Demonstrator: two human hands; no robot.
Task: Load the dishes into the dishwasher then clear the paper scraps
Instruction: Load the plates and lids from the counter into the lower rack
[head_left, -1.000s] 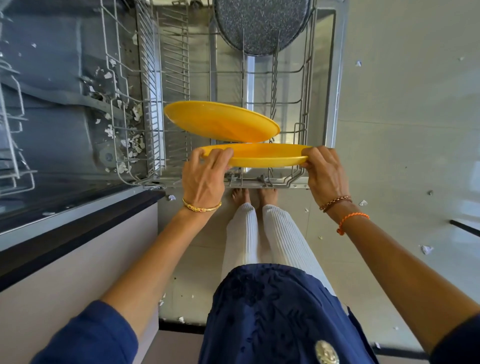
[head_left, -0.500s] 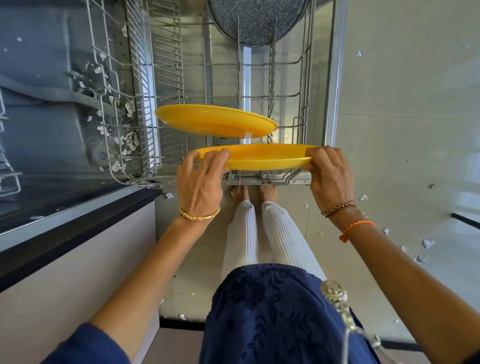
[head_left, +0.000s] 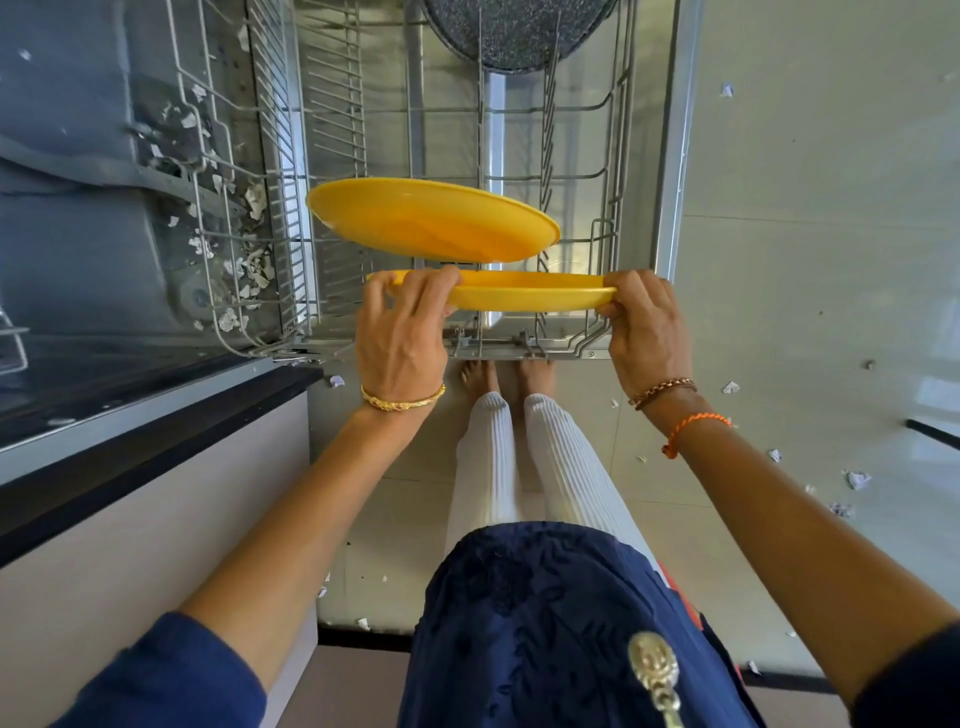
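Observation:
I look straight down at a pulled-out dishwasher rack. A yellow plate stands on edge at the rack's near end. My left hand grips its left rim and my right hand grips its right rim. A second yellow plate leans in the rack just beyond it, touched by neither hand. A dark speckled pan stands at the rack's far end. Paper scraps lie inside the dishwasher tub at the left, and more paper scraps are scattered on the floor.
A dark countertop edge with a pale cabinet front below runs along the left. My feet stand right at the rack's near edge. Pale floor tiles spread to the right.
The view has shifted slightly. Both hands keep the same hold on the near plate, which has barely moved. The far plate stays leaning in place.

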